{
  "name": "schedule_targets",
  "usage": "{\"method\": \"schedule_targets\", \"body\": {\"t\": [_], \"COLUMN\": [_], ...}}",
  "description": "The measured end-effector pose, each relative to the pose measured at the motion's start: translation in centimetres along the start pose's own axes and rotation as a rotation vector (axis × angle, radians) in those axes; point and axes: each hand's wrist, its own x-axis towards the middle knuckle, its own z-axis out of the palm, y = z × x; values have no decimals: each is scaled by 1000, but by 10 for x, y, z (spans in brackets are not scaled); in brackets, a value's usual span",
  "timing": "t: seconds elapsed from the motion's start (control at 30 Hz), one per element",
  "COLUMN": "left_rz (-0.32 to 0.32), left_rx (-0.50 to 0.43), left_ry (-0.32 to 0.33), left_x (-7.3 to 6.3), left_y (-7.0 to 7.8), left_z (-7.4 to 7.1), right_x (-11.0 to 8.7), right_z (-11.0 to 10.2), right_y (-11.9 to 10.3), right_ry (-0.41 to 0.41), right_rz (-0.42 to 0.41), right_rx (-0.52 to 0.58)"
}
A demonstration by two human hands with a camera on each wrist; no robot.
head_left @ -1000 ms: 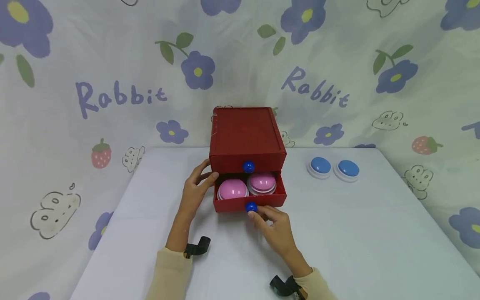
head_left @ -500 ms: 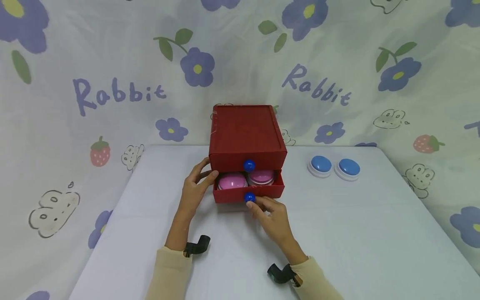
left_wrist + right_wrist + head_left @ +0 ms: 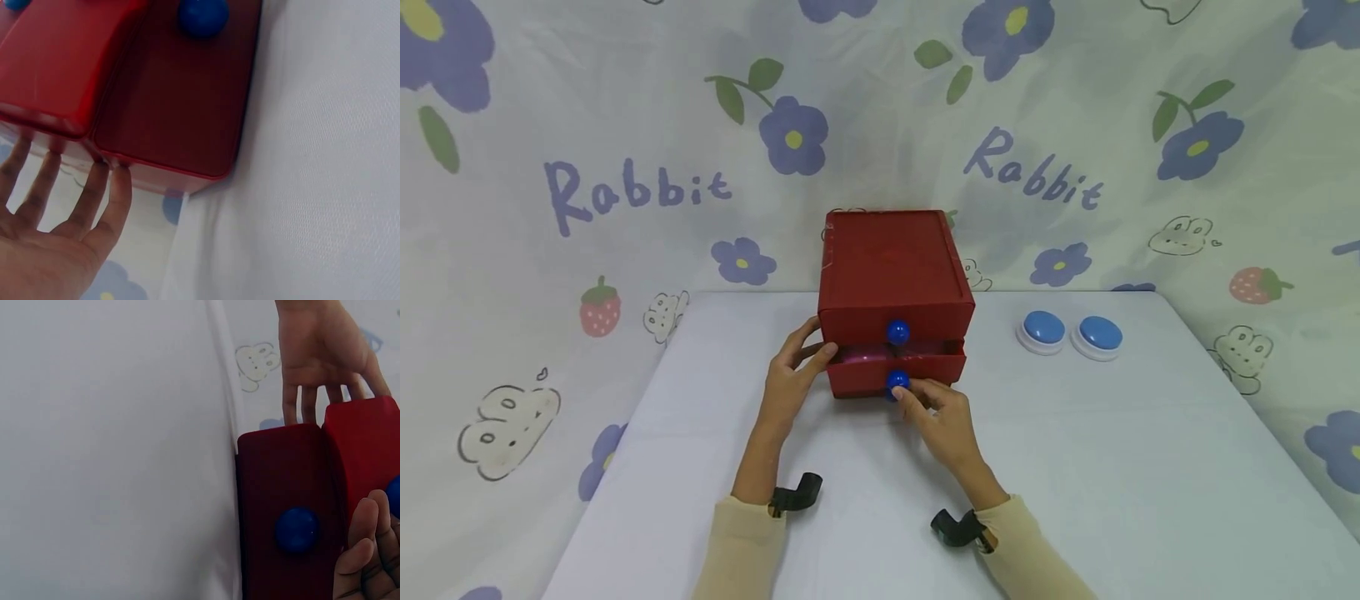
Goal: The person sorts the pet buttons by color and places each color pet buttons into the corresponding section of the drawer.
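At the left, our left hand (image 3: 786, 387) rests with fingers spread straight against the side of the red cabinet (image 3: 891, 258); we judge that a good brace, stopping it from skidding or twisting. In the middle, towards the back of the white table (image 3: 1075, 458), the red drawer (image 3: 857, 381) juts partly out beneath the upper drawer (image 3: 857, 323). On its blue knob (image 3: 898, 379) our right hand (image 3: 946, 421) has a narrow grip, thumb and fingers pinching; the step looks like sliding this drawer, so we should work level and straight, and mind the left thumb beside the opening. The drawer faces us almost squarely, its left end perhaps a touch nearer; its front's long edge runs left to right, its sliding axis front to back
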Motion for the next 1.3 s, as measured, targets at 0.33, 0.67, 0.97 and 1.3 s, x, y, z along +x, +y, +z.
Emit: {"method": "schedule_targets", "body": {"t": [0.33,0.67,0.97,1.3], "left_rz": [24,73,55,81], "left_rx": [-11,-33,-43,-32], "left_ry": [0,10,3,13], "left_x": [0,12,11,11], "left_y": [5,-26,-26,-27], "left_z": [2,-1,-2,-1], "right_x": [11,15,16,21], "right_z": [1,-5,-3,4], "right_y": [4,-37,-36,-19], "right_ry": [12,-6,3,26], "right_rz": [33,38,64,126], "right_rx": [-13,-6,5,10]}}
